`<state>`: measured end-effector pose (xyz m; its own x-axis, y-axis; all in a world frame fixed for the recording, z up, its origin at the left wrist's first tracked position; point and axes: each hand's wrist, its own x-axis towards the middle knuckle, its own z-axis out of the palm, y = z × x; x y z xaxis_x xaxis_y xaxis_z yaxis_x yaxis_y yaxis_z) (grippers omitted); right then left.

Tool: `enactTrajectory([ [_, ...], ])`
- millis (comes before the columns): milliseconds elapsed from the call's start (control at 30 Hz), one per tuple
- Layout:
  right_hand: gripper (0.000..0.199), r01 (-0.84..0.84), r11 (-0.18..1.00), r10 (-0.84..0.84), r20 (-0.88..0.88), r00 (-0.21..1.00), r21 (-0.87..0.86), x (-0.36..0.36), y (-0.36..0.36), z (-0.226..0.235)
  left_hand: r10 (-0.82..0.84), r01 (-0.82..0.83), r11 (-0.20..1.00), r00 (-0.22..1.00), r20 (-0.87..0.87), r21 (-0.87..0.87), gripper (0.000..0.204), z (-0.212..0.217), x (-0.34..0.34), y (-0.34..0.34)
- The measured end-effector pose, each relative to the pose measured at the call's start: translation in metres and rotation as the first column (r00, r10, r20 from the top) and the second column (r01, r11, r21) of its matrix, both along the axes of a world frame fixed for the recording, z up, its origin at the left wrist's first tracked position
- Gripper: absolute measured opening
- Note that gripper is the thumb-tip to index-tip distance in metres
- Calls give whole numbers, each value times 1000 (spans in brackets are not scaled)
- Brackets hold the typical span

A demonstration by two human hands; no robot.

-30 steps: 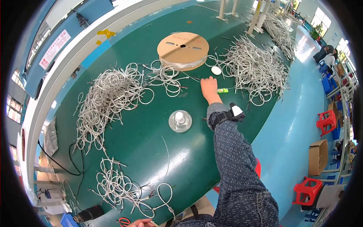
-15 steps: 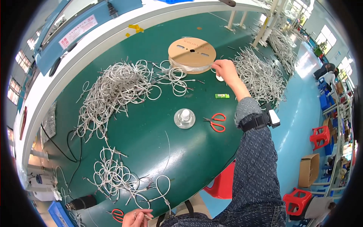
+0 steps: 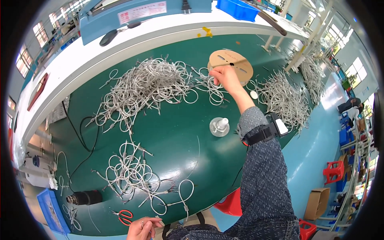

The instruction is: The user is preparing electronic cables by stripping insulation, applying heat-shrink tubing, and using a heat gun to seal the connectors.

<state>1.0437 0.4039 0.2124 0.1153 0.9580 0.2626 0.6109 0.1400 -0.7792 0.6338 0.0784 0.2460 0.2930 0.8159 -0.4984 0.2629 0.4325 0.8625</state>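
My right hand (image 3: 225, 79) is reached far out, its fingers pinched over a small bunch of coiled grey cables (image 3: 215, 95) in front of a cardboard reel (image 3: 240, 66). Whatever the fingertips hold is hidden or too small to make out. A white round disc (image 3: 254, 95) lies just right of that wrist. My left hand (image 3: 143, 229) is low at the table's near edge with fingers curled together, any content hidden. Beside it are red-handled snips (image 3: 125, 216) and a loose pile of looped grey cables (image 3: 134, 170).
A large cable heap (image 3: 150, 86) lies at the far left, bundled straight cables (image 3: 285, 100) at the right. A clear bottle with a white top (image 3: 219, 127) stands mid-table. A black heat gun (image 3: 85, 197) and blue tray (image 3: 52, 212) sit near left; a white shelf (image 3: 176, 27) runs behind.
The view has swung, shifting the table contents rightward. My right hand has moved left from the white disc to the small cable bunch by the reel. My left hand stays low at the near edge.
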Motion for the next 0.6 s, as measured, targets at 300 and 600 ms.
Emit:
enactTrajectory([
  [300, 18, 34, 999, -30, 103, 994, -32, -82, -12, -24, 0, 2, 999, 997, 76, -33, 29, 11, -27, 21],
  [600, 15, 0, 990, 19, 137, 990, -140, -112, -73, -18, -300, 303, 953, 950, 83, -22, 35, 30, 15, 142],
])
